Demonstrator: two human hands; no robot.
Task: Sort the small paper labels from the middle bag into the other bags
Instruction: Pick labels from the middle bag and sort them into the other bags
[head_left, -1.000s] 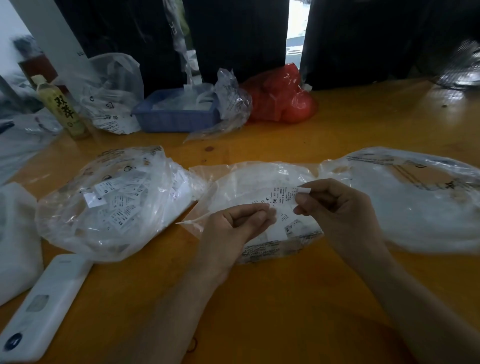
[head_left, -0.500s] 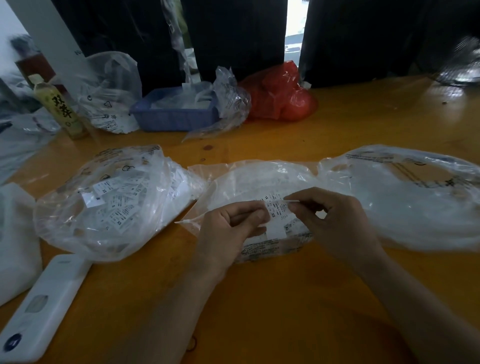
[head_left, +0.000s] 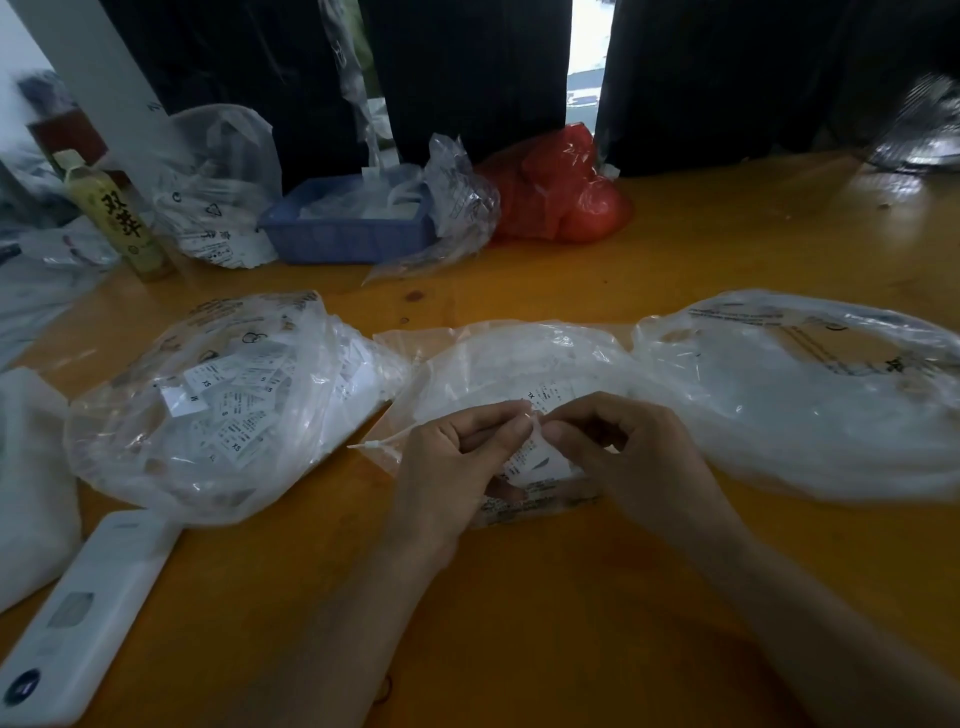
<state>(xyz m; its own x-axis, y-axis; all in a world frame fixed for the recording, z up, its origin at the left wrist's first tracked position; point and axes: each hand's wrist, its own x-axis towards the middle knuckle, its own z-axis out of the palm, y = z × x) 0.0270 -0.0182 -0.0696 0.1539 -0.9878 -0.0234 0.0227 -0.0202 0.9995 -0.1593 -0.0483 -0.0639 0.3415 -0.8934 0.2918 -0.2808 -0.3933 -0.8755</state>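
My left hand (head_left: 457, 467) and right hand (head_left: 628, 457) meet at frame centre over the middle bag (head_left: 498, 364), fingertips of both pinching one small paper label (head_left: 537, 449). The left bag (head_left: 223, 405), full of labels, lies centre left; the right bag (head_left: 810, 395) centre right. All rest on an orange wooden table (head_left: 519, 597). Along its far edge, upper frame, sit a bottle (head_left: 117, 218), blue tray (head_left: 348, 231) and red bag (head_left: 561, 192) before dark curtains (head_left: 467, 78).

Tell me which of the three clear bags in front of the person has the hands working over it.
The middle bag: both the left hand and right hand sit over it, unlike the left bag and right bag.
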